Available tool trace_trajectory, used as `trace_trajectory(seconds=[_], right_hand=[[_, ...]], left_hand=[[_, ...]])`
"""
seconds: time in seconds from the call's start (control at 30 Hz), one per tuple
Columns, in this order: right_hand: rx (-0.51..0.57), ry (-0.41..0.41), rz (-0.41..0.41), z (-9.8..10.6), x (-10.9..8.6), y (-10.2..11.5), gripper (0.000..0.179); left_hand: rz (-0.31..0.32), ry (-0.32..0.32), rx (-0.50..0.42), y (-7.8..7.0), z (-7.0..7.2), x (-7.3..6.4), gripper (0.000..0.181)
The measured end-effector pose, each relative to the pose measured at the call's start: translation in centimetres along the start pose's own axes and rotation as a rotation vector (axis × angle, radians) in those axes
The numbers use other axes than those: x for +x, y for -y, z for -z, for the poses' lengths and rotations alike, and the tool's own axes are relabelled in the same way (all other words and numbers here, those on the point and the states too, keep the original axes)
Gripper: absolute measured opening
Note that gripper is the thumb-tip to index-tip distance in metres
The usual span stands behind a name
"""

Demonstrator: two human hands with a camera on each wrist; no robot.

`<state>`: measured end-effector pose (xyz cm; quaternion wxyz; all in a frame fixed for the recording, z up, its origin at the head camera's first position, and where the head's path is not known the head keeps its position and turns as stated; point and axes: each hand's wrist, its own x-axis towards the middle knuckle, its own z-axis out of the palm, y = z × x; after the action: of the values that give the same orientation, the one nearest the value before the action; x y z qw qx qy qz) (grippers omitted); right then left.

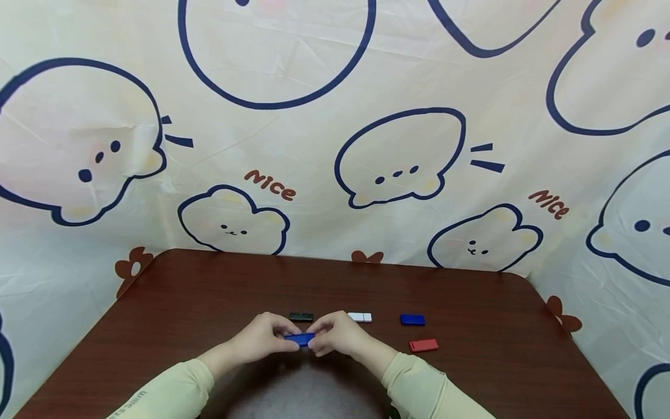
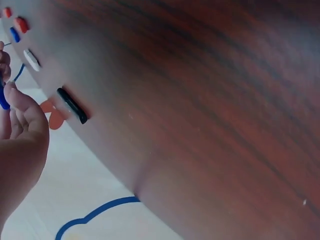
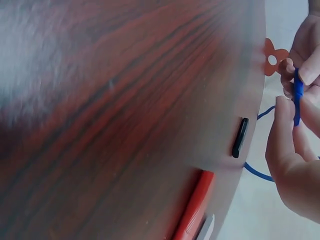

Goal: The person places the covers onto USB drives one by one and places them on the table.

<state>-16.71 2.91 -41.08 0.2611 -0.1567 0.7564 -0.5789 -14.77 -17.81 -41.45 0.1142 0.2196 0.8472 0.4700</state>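
Both hands hold a blue USB stick (image 1: 300, 340) between them, raised above the table near its front. My left hand (image 1: 269, 336) pinches its left end between thumb and fingers. At the other end, the thumb and fingers of my right hand (image 1: 340, 336) pinch it. The right wrist view shows the blue stick (image 3: 298, 95) with fingertips at both ends. Just beyond the hands lie a black USB stick (image 1: 300, 317) and a white one (image 1: 361, 317), the white one partly covered by the right hand. A second blue stick (image 1: 412, 320) and a red stick (image 1: 424, 345) lie to the right.
The dark brown wooden table (image 1: 209, 285) has rounded far corners. A pale cloth (image 1: 314, 233) printed with cartoon outlines hangs around its back and sides. In the left wrist view, another small red thing (image 2: 7, 12) lies at the far corner.
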Motion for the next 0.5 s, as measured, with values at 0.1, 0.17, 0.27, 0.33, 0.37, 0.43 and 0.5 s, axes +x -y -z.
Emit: trace_trajectory(seconds=[0.1, 0.17, 0.27, 0.33, 0.37, 0.43, 0.5], right_hand=[[0.071, -0.004, -0.023, -0.01, 0.04, -0.13, 0.021], [0.102, -0.01, -0.031, -0.04, 0.07, -0.16, 0.022], [0.134, -0.02, -0.042, -0.11, 0.12, -0.13, 0.022], [0.148, -0.025, -0.046, -0.19, 0.1, -0.1, 0.022], [0.155, -0.027, -0.049, -0.22, 0.09, -0.1, 0.022], [0.168, -0.033, -0.055, -0.28, 0.07, -0.1, 0.022], [0.177, -0.037, -0.065, -0.3, 0.06, -0.11, 0.022]], left_hand=[[0.062, -0.004, -0.088, 0.06, 0.1, 0.02, 0.024], [0.102, -0.005, -0.133, 0.02, 0.14, 0.04, 0.025], [0.147, -0.004, -0.188, -0.06, 0.15, 0.0, 0.026], [0.164, -0.005, -0.21, -0.08, 0.12, -0.06, 0.027], [0.17, -0.005, -0.219, -0.06, 0.11, -0.07, 0.028], [0.18, -0.004, -0.232, 0.02, 0.06, -0.1, 0.029], [0.185, -0.004, -0.241, 0.07, 0.03, -0.1, 0.029]])
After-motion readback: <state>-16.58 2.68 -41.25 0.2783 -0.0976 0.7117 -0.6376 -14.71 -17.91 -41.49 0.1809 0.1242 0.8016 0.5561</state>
